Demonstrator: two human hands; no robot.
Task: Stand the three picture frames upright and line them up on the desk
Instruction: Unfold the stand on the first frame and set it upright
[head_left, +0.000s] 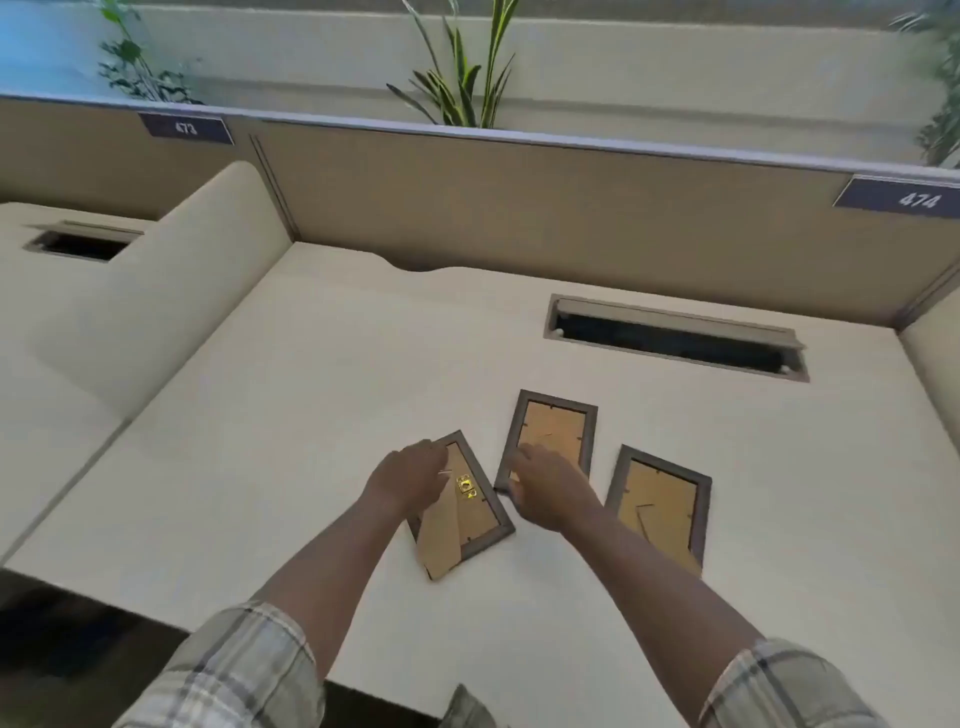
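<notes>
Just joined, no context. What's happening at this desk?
A person is working on three picture frames lying face down on the desk, backs up. The left hand rests on the left frame, whose cardboard stand looks partly swung out. The right hand is on the near end of the middle frame. The right frame lies untouched. None is upright yet.

cream desk (311, 364) | tan partition (519, 197) | plants (457, 78) behind
</notes>
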